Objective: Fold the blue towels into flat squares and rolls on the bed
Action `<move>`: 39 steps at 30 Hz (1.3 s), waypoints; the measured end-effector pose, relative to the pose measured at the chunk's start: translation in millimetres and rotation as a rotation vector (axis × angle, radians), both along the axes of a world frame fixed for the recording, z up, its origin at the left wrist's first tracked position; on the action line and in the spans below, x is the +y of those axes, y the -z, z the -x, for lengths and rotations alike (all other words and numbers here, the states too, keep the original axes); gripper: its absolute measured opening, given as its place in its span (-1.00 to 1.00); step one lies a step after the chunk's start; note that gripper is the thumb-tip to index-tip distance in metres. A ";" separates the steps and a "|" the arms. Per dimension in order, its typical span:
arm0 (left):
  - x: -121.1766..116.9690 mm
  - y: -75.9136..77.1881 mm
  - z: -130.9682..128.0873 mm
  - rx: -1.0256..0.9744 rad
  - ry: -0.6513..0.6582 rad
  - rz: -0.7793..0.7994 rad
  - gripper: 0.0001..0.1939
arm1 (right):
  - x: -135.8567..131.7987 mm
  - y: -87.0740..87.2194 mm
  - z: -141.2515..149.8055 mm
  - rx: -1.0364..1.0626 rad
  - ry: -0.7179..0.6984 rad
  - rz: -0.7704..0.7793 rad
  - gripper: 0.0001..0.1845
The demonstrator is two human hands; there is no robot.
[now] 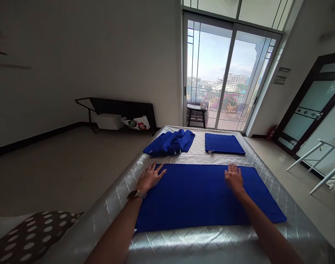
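A blue cloth (195,198) is spread flat across the silvery, quilted-looking surface in front of me. My left hand (151,178) lies on its far left corner, fingers spread. Toward the right part of the cloth's far edge, my right hand (234,176) rests flat with its fingers stretched out, slightly blurred. Beyond the cloth, a rumpled heap of blue cloth (170,142) sits at the left. A neatly folded blue cloth (224,143) with a small white tag lies to the right of that heap.
The mattress-like surface (181,247) has floor on both sides. Polka-dot fabric (32,234) lies at the lower left. A low black rack (120,110) stands by the wall, a stool (196,110) near the sliding glass door (208,55), and a white-legged table (325,154) at right.
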State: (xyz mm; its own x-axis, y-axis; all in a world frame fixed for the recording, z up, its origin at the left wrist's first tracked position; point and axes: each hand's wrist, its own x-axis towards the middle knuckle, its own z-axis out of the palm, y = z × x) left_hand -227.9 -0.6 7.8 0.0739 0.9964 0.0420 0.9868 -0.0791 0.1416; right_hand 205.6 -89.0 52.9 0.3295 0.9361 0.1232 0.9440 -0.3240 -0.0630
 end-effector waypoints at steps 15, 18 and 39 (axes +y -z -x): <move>-7.0 -10.4 -5.6 0.020 -0.012 0.028 -0.29 | -49.1 24.6 119.4 0.228 -0.415 0.186 -0.20; -6.8 -11.2 -5.6 0.008 -0.014 0.026 -0.30 | -58.9 36.9 48.1 0.145 -0.242 0.162 -0.20; -7.0 -11.5 -4.3 0.052 -0.012 0.037 -0.32 | -50.3 55.7 101.4 0.095 -0.402 -0.005 -0.27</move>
State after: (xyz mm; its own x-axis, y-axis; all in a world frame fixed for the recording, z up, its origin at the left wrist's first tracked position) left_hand -223.6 -7.5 19.4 0.0634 0.9980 0.0020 0.9937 -0.0633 0.0928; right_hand 104.2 -139.3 -2.8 -0.0525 0.9920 0.1145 0.9852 0.0701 -0.1561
